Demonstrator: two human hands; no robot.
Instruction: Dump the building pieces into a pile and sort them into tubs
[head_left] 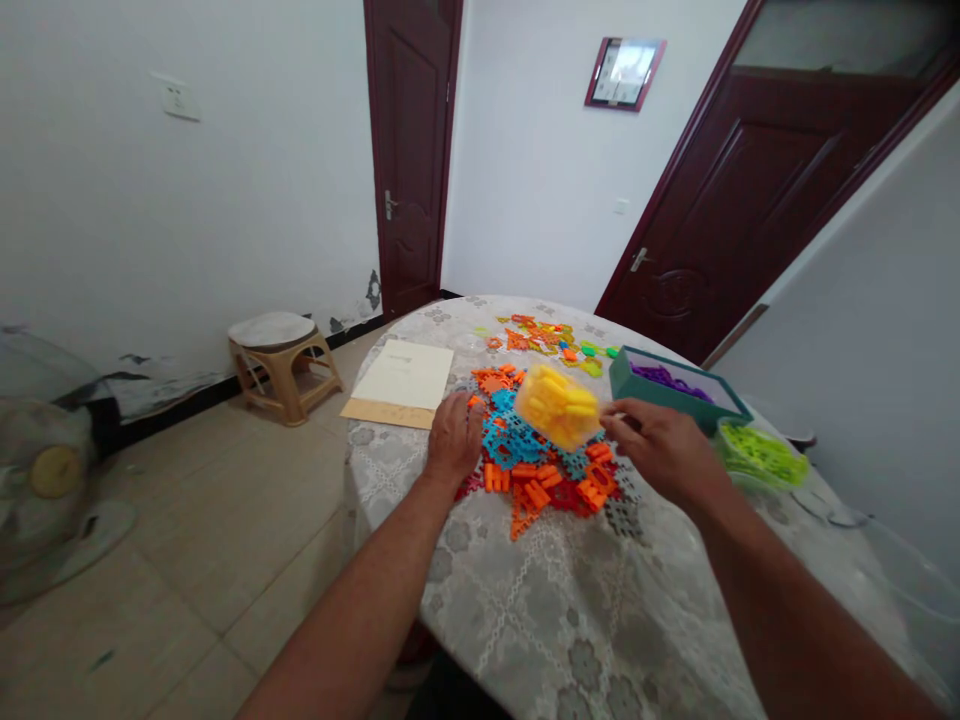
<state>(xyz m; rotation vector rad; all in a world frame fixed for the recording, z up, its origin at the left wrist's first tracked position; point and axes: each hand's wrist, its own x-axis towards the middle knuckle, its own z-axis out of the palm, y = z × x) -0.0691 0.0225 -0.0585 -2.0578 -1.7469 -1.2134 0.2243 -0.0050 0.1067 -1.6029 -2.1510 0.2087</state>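
My right hand (667, 445) grips the near right edge of a clear plastic container filled with yellow plastic pieces (559, 405). The container is tilted and slightly blurred above a heap of plastic building pieces. Blue pieces (510, 435) lie in the middle of that heap, with orange pieces (525, 480) along its front and red and grey ones among them. At the heap's left edge rests my left hand (454, 440), fingers extended and lying against the pieces; nothing shows in its grasp.
A cream sheet (405, 375) lies at the table's left. More loose pieces (536, 335) are spread at the back. On the right stand a green box (630, 385) with purple pieces and a clear tub of lime-green pieces (761, 455). A stool (285, 365) and a fan (49, 490) are left.
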